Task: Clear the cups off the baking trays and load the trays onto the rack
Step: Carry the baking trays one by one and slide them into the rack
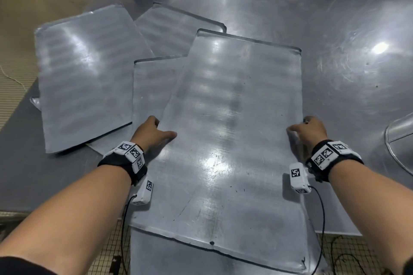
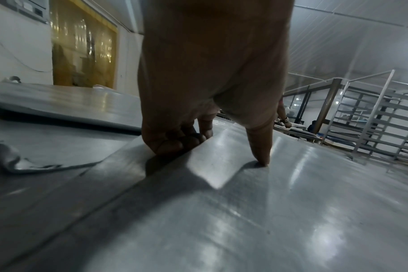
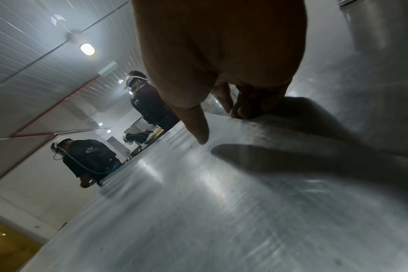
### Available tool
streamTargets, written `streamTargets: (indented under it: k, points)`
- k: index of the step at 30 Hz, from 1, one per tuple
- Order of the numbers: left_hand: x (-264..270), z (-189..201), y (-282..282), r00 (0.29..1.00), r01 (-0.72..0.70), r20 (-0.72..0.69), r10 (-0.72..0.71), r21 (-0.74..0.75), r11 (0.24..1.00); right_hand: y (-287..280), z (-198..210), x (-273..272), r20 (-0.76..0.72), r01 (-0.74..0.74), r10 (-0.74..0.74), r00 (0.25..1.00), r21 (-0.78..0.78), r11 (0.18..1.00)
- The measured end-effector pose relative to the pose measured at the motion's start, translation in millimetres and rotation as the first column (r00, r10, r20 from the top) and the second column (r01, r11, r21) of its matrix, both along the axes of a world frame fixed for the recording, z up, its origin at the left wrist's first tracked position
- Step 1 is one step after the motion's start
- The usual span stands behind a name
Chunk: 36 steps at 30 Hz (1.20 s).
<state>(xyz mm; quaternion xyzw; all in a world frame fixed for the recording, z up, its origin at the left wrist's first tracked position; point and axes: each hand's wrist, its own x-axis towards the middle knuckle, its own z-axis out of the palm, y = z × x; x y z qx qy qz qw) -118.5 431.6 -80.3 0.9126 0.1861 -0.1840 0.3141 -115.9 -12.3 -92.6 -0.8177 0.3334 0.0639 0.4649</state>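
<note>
You hold the big tray (image 1: pixel 225 140) by its two long sides, one hand on each. Your left hand (image 1: pixel 154 133) grips the left edge: the thumb lies flat on top of the tray, and in the left wrist view the other fingers (image 2: pixel 175 141) are curled under the edge. Your right hand (image 1: pixel 309 129) grips the right edge the same way, with the thumb on top and the fingers (image 3: pixel 249 108) curled over the rim. The near end of this tray sticks out past the front edge of the table (image 1: pixel 357 73), toward you, and its far end lies over other trays. Just under it on the left is a second tray (image 1: pixel 152 87), and only part of that one shows. A third tray (image 1: pixel 85 78) lies further left on the table and reaches its left edge. A fourth tray (image 1: pixel 169 29) lies behind, and its near end is hidden under the others. All the trays you can see are bare on top. Something clear and shiny shows just past your right fingers in the right wrist view, but you cannot tell what it is. In the left wrist view a metal rack (image 2: pixel 370 125) with many rails stands off to the right, well apart from the table. Across the room other people (image 3: pixel 91 160) stand at another table.
</note>
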Motion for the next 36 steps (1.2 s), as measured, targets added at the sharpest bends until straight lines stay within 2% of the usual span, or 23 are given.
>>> streamTargets:
  k: [5, 16, 21, 27, 32, 36]
  points:
    - [-13, -2, 11, 0.999, -0.048, 0.004, 0.048, 0.061, 0.997, 11, -3, 13, 0.061, -0.059, 0.056, 0.997, 0.038, 0.998]
    - [-44, -1, 52, 0.989, -0.145, 0.056, 0.139, 0.118, 0.982, 43, -31, 52, 0.076, -0.240, 0.238, 0.968, 0.012, 0.971]
    - [-67, -8, 62, 0.991, -0.135, 0.008, 0.136, 0.213, 0.968, 58, -33, 58, 0.120, -0.276, 0.264, 0.957, 0.101, 0.956]
    - [-74, -7, 68, 0.987, -0.158, -0.012, 0.162, 0.173, 0.972, 54, -47, 68, 0.134, -0.280, 0.259, 0.957, 0.175, 0.944]
    - [-60, -4, 70, 0.983, -0.182, 0.013, 0.182, 0.106, 0.978, 58, -35, 59, 0.108, -0.272, 0.262, 0.959, 0.087, 0.958]
    - [-46, -2, 71, 0.987, -0.157, 0.043, 0.153, 0.132, 0.979, 55, -36, 61, 0.109, -0.341, 0.335, 0.936, 0.038, 0.939]
